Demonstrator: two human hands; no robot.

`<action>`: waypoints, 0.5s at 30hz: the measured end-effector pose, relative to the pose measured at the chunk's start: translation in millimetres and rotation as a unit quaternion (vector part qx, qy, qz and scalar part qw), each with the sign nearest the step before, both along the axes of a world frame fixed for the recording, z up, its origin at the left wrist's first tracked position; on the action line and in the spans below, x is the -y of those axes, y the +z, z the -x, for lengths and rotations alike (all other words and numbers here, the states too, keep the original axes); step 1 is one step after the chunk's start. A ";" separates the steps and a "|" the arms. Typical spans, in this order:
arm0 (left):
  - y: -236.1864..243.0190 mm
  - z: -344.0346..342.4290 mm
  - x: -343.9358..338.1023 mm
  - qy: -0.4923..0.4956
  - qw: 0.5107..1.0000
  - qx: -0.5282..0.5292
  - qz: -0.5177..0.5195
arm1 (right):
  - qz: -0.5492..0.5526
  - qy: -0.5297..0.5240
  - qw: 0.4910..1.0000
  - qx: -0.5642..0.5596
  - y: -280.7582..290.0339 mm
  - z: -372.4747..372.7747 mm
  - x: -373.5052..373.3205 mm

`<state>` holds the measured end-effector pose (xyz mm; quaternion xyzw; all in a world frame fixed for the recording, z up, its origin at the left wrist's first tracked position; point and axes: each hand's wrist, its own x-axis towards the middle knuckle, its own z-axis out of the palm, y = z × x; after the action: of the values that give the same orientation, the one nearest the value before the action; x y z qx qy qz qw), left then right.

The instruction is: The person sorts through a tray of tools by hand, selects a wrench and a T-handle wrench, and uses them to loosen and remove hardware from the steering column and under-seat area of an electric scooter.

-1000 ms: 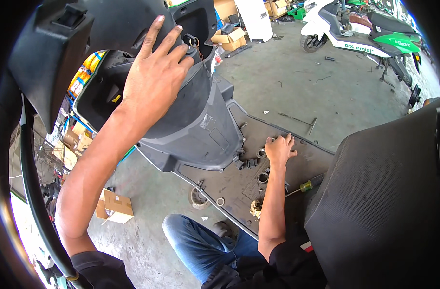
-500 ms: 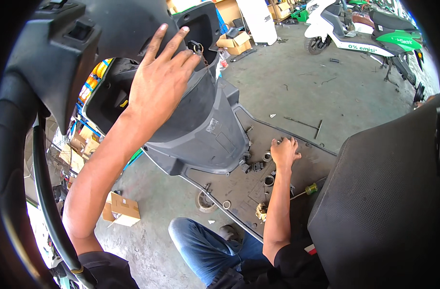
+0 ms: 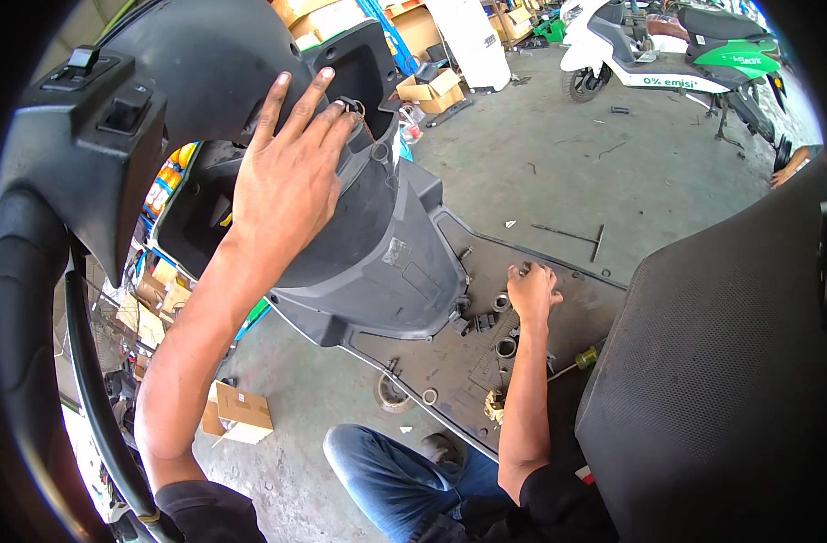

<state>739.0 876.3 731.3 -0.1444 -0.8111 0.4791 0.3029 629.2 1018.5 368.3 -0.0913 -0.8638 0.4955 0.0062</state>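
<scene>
My left hand (image 3: 287, 176) lies on the scooter's dark grey front panel (image 3: 350, 226), fingers stretched out and spread, their tips beside the key area below the handlebar cover (image 3: 223, 63). Over the footboard (image 3: 395, 348) my right hand (image 3: 534, 294) is closed with curled fingers. Something small and dark shows at its fingertips, too little to name. Close to that hand lie a metal ring (image 3: 501, 302), another ring (image 3: 506, 347) and small black parts (image 3: 477, 323). A brass-coloured part (image 3: 494, 405) and a screwdriver with a green-yellow handle (image 3: 587, 357) are near my right forearm.
The black seat (image 3: 703, 362) rises at the right, and the handlebar grip (image 3: 29, 244) at the left. A T-shaped metal rod (image 3: 572, 235) and an open cardboard box (image 3: 237, 412) are on the floor. Behind stands a white-green scooter (image 3: 676, 72); another person's hand (image 3: 798, 166) shows at far right.
The view has shifted slightly, so more of the handlebar cover shows. Both hands keep nearly the same places, left on the panel, right over the footboard. Another person's hand shows more at far right.
</scene>
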 end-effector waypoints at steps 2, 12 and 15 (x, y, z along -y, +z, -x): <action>-0.1 1.7 1.9 0.001 1.000 0.001 0.008 | 0.029 0.000 1.000 0.005 3.4 -2.8 -1.2; -10.1 -51.0 -24.7 -0.104 0.990 0.026 -0.086 | 0.079 0.004 0.997 0.000 17.2 -13.0 4.4; -87.4 -144.9 -25.9 -0.355 0.892 -0.119 -0.254 | 0.146 -0.009 0.989 -0.011 16.3 -3.5 -13.0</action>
<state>883.9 902.2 643.9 -0.2829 -0.7576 0.1304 0.5735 632.7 1031.6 384.6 -0.0931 -0.7813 0.6171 0.0067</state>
